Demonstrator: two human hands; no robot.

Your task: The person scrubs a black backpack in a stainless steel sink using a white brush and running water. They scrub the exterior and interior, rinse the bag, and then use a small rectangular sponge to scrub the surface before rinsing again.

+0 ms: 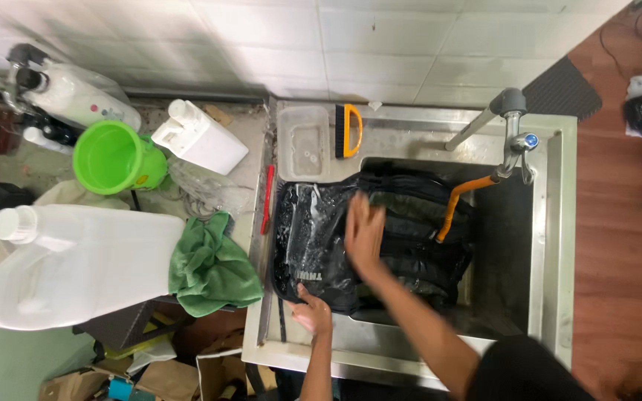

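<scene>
The right hand [363,234] lies open-fingered on the wet black backpack [380,238] in the sink [551,223]. The left hand [312,312] pinches its near-left edge. Soaked, soft fabric likely handles heavy; straps look like the best hold.

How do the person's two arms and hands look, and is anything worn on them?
Both arms are bare to above the elbow: no sleeves, gloves, watch or rings show. The left hand is sharp; the right hand is motion-blurred, fingers spread. Dark clothing shows near the right upper arm.
</scene>
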